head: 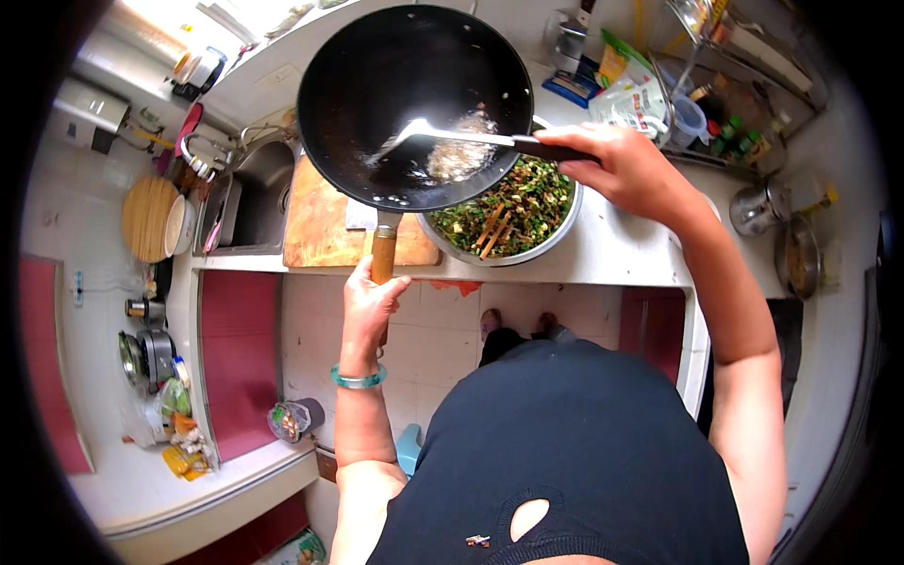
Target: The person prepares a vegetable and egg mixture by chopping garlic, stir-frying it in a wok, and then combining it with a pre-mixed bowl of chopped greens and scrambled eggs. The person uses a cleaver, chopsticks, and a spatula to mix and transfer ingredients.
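Note:
My left hand (369,300) grips the wooden handle (383,256) of a black wok (381,78), which is raised over the counter. In my right hand (625,169) is a metal spatula (466,135) with a dark handle; its blade rests against the inside of the wok. A pool of bubbly oil (459,157) lies in the wok near its right lower side. Partly under the wok stands a metal basin (519,260) filled with a chopped green and brown filling (526,201). A pair of wooden chopsticks (494,229) sticks out of the filling.
Left of the basin is a wooden cutting board (321,219), then a steel sink (261,191) with a faucet (201,159). A wire rack (748,169) with bottles and bags stands at the back right. A steel pot (761,205) sits on the right. A bin (296,418) is on the floor.

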Tool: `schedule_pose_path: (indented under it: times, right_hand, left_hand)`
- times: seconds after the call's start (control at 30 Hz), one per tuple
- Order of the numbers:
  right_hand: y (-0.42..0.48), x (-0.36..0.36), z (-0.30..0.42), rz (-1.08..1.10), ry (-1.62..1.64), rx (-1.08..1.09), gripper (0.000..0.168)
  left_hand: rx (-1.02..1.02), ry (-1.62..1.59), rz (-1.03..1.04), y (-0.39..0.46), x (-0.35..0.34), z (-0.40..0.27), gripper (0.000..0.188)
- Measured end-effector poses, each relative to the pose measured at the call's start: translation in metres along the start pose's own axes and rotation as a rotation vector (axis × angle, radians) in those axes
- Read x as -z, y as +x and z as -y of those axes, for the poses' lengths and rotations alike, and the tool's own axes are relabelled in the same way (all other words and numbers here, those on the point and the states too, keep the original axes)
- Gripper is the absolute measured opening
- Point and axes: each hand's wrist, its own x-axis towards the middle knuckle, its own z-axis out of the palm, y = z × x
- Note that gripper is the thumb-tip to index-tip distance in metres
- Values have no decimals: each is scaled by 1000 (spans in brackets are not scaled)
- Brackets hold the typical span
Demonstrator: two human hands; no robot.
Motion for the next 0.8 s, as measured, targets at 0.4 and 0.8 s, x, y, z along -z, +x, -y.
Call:
schedule_pose_path:
  times: [0.4,0.8]
  right_hand:
    - [-13,48,4,60,-94,-191,34]
    - [-45,-29,18,-291,-393,-218,38]
  left_hand:
    - [-216,324,-69,38,29,3,26]
    - [-500,749,-321,41,37,-17,30]
